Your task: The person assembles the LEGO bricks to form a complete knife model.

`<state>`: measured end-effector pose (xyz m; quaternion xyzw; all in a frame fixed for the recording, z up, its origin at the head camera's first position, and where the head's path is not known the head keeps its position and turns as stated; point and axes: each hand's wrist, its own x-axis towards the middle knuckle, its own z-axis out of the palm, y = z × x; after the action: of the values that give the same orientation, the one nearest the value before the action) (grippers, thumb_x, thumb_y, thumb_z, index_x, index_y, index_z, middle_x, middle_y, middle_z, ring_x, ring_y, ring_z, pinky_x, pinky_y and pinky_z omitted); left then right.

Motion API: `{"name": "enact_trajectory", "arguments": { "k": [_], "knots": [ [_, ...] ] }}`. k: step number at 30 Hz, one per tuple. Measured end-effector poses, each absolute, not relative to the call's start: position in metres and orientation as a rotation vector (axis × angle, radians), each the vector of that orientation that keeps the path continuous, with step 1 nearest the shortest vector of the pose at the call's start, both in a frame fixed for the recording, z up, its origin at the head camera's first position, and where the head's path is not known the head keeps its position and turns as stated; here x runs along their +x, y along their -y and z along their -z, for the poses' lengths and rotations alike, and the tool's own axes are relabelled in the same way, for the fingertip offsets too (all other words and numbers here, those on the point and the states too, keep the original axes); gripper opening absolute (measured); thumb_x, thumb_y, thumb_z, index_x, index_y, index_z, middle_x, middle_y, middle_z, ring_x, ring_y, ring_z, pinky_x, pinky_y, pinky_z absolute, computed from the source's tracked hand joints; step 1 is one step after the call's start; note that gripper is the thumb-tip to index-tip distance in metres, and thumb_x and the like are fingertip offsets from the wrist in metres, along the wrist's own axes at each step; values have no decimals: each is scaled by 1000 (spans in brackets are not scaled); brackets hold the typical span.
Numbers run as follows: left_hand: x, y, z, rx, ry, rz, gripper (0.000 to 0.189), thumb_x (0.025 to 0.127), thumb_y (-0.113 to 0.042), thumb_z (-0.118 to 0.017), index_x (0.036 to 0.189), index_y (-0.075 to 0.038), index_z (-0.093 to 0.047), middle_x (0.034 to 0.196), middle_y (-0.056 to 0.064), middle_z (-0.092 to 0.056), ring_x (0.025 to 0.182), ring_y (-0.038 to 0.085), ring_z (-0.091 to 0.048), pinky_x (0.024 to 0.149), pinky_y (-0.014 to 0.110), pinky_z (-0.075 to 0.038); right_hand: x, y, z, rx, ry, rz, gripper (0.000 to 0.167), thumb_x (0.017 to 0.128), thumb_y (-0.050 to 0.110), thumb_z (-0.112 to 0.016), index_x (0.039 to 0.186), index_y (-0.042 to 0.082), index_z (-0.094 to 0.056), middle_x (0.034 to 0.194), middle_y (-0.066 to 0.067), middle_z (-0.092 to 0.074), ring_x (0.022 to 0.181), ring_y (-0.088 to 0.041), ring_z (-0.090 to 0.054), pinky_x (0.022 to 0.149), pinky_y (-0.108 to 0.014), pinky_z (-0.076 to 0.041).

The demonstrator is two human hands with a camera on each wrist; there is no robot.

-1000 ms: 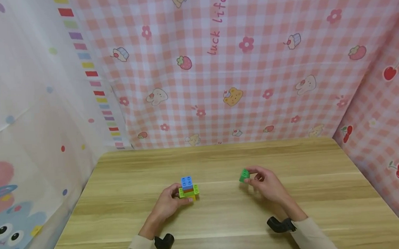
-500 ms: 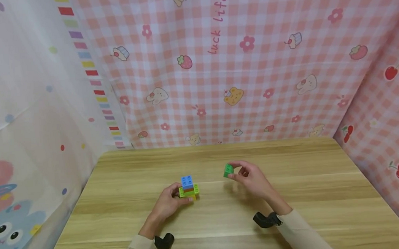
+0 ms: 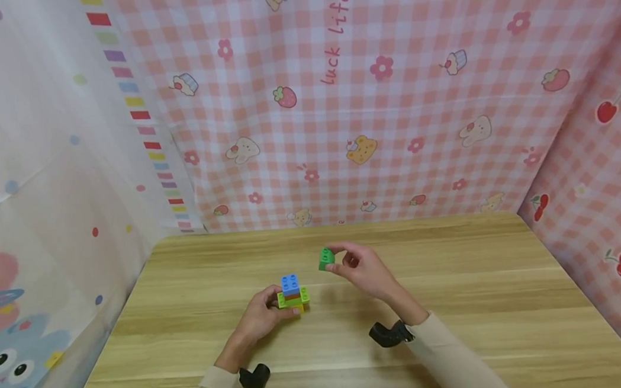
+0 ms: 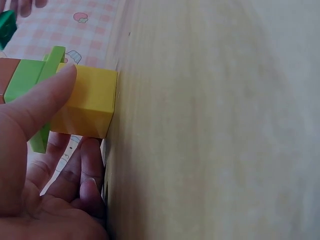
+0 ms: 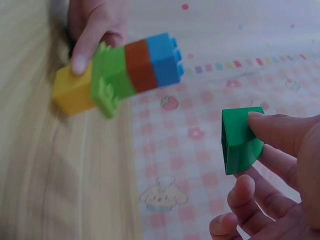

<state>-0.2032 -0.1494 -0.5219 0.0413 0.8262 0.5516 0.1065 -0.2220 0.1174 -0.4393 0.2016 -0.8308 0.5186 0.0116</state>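
Note:
A stack of toy building bricks (image 3: pixel 290 286) stands upright on the wooden table. From the bottom it runs yellow (image 4: pixel 90 95), a wide light-green plate, a light-green brick, brown (image 5: pixel 140 66) and blue (image 5: pixel 165 60) on top. My left hand (image 3: pixel 264 314) grips the stack low down, its thumb across the yellow brick and its fingers behind. My right hand (image 3: pixel 365 272) pinches a green brick (image 5: pixel 242 137) between thumb and fingers. This brick has a curved side and studs on its top. It is held above the table, to the right of the stack and a little farther back.
The wooden table (image 3: pixel 453 256) ends at a pink checked cloth (image 3: pixel 306 129) hanging behind it. A white cloth (image 3: pixel 49 192) hangs at the left and another checked cloth (image 3: pixel 608 170) at the right. Black wrist mounts (image 3: pixel 254 377) are on both arms.
My right hand has carried the green brick leftward and slightly back, closer to the stack. My left hand and the stack have stayed in place.

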Motion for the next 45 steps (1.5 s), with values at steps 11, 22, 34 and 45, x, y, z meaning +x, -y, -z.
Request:
{"name": "enact_trajectory", "arguments": {
  "k": [11,22,34,45],
  "knots": [
    [-202,150,523,145,-2413,-1650,34,81,-17,-83,111,-14,-68,107,-1,-69,95,18,-59,86,35,-44,-221,-82,428,766,2539,-1697,34,92,18,-72,126,17,-66,104,0,-65,72,-14,-50,61,-23,-40],
    [-203,151,523,181,-2374,-1688,33,82,-16,-82,111,-12,-67,107,1,-69,95,18,-61,84,35,-45,-222,-60,431,882,2566,-1713,35,93,16,-71,127,13,-65,95,-4,-60,73,-14,-50,61,-22,-40],
    [-203,150,520,165,-2374,-1700,32,80,-18,-84,108,-13,-68,105,1,-69,93,18,-61,84,35,-45,-220,-53,437,943,2641,-1677,36,92,14,-71,128,13,-65,119,-3,-64,73,-12,-52,63,-23,-42],
    [-202,146,521,131,-2400,-1690,29,83,-9,-79,110,-8,-67,107,3,-69,94,19,-61,83,35,-45,-221,-52,439,941,2633,-1719,37,93,15,-71,129,13,-64,123,-4,-63,74,-15,-51,62,-23,-41]
  ]
}}
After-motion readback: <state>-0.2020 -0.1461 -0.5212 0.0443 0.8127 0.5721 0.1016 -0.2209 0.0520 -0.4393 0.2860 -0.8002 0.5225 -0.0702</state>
